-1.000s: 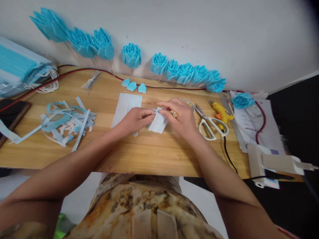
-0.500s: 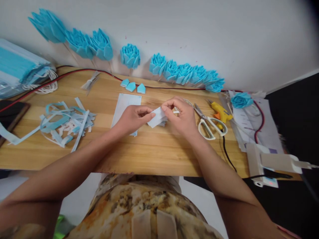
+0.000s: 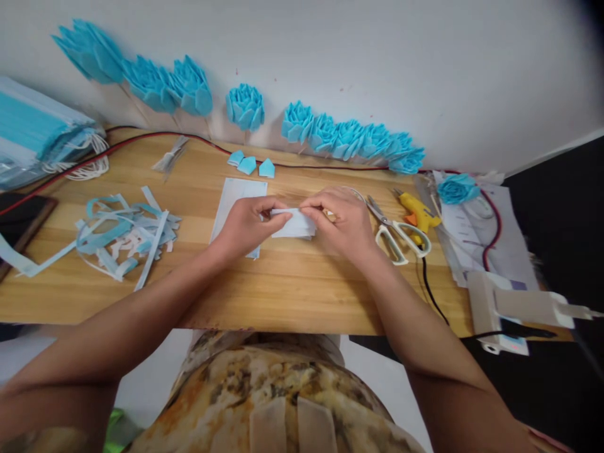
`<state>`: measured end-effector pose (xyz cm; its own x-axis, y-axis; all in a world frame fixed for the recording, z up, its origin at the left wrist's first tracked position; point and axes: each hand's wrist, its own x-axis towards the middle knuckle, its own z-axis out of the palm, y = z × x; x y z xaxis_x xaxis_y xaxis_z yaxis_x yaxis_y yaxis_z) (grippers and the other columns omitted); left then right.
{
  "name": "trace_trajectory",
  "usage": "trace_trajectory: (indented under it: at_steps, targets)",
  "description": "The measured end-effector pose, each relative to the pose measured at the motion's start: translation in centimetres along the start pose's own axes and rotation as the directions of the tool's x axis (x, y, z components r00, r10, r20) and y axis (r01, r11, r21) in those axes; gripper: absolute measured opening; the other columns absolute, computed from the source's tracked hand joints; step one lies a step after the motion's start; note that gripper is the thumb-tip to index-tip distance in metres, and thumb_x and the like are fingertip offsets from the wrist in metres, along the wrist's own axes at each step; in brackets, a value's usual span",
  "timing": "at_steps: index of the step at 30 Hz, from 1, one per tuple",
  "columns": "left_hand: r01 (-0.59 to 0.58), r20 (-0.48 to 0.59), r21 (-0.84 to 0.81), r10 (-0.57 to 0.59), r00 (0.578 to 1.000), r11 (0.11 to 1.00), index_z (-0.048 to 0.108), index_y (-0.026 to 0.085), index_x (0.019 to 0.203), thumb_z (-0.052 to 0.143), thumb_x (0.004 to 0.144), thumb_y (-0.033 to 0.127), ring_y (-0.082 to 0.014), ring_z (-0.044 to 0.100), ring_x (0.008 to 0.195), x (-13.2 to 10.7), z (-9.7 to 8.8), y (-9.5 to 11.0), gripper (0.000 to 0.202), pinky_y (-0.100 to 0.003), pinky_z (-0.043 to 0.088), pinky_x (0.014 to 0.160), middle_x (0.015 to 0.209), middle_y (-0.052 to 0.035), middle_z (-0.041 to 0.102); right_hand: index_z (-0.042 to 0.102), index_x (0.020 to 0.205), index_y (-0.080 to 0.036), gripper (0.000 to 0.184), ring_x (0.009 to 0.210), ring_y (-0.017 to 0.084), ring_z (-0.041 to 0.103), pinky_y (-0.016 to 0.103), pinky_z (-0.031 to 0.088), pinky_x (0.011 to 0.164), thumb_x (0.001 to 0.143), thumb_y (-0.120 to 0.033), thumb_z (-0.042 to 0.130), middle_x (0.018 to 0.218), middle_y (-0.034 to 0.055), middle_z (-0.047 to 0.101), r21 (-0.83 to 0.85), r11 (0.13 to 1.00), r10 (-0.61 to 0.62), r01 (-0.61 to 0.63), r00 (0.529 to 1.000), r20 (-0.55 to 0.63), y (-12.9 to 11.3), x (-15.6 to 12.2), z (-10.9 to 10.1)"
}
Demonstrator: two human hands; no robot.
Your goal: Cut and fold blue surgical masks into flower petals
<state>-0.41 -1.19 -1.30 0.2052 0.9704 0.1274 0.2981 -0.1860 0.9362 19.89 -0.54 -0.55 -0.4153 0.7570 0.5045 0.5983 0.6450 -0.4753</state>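
My left hand (image 3: pixel 248 224) and my right hand (image 3: pixel 344 221) both pinch a small pale blue-white folded piece of mask fabric (image 3: pixel 292 224) just above the wooden table (image 3: pixel 283 289). The left fingers grip its left end, the right fingers its right end. A flat white mask sheet (image 3: pixel 233 200) lies on the table under and behind my left hand. Three small blue folded petals (image 3: pixel 252 165) sit further back.
Blue fabric flowers (image 3: pixel 349 138) line the wall. Cut strips (image 3: pixel 123 229) are piled at left, a stack of masks (image 3: pixel 38 135) at far left. Scissors (image 3: pixel 396 236), a yellow glue gun (image 3: pixel 418 211), cables and a white power strip (image 3: pixel 509 311) lie at right.
The folded piece has been turned from a tilted hold to lie level between both hands, and the hands have come slightly lower toward the table.
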Motion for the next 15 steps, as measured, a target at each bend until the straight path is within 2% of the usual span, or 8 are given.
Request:
trace_trajectory:
  at_steps: [5, 7, 10, 15]
  targets:
    - [0.114, 0.020, -0.236, -0.113, 0.993, 0.965, 0.066, 0.020, 0.071, 0.071, 0.077, 0.038, -0.0131, 0.049, 0.061, 0.06, -0.14, -0.03, 0.020, -0.026, 0.036, 0.059, 0.065, 0.0009, 0.060, 0.074, 0.088, -0.024, 0.013, 0.078, 0.019, 0.066, 0.034, 0.048, 0.076, 0.093, -0.029, 0.063, 0.083, 0.0012, 0.075, 0.108, 0.990, 0.090, -0.086, 0.995, -0.031, 0.10, 0.07, -0.05]
    - [0.105, 0.018, -0.207, -0.104, 0.994, 0.973, 0.066, 0.020, 0.071, 0.070, 0.079, 0.037, -0.0132, 0.049, 0.063, 0.06, -0.20, 0.02, 0.020, -0.026, 0.036, 0.060, 0.066, 0.0010, 0.061, 0.075, 0.092, -0.024, 0.012, 0.078, 0.019, 0.066, 0.034, 0.048, 0.075, 0.092, -0.030, 0.065, 0.084, 0.0011, 0.075, 0.114, 0.990, 0.091, -0.088, 0.996, -0.018, 0.23, 0.05, 0.01]
    - [0.062, 0.001, -0.078, -0.062, 0.998, 0.995, 0.067, 0.019, 0.071, 0.069, 0.079, 0.032, -0.0132, 0.050, 0.065, 0.09, -0.27, 0.13, 0.016, -0.026, 0.037, 0.063, 0.065, 0.0018, 0.061, 0.076, 0.095, -0.025, 0.012, 0.079, 0.019, 0.067, 0.035, 0.048, 0.075, 0.092, -0.031, 0.067, 0.085, 0.0014, 0.076, 0.086, 0.995, 0.055, -0.054, 0.998, -0.001, 0.32, 0.01, 0.10]
    - [0.019, -0.006, -0.020, -0.020, 1.000, 1.000, 0.070, 0.019, 0.073, 0.069, 0.078, 0.030, -0.0132, 0.049, 0.064, 0.17, -0.25, 0.02, 0.012, -0.027, 0.037, 0.064, 0.064, 0.0020, 0.061, 0.074, 0.086, -0.024, 0.014, 0.077, 0.019, 0.066, 0.035, 0.046, 0.074, 0.094, -0.030, 0.064, 0.081, 0.0015, 0.074, 0.032, 0.999, -0.008, 0.007, 1.000, 0.007, 0.23, -0.02, 0.18]
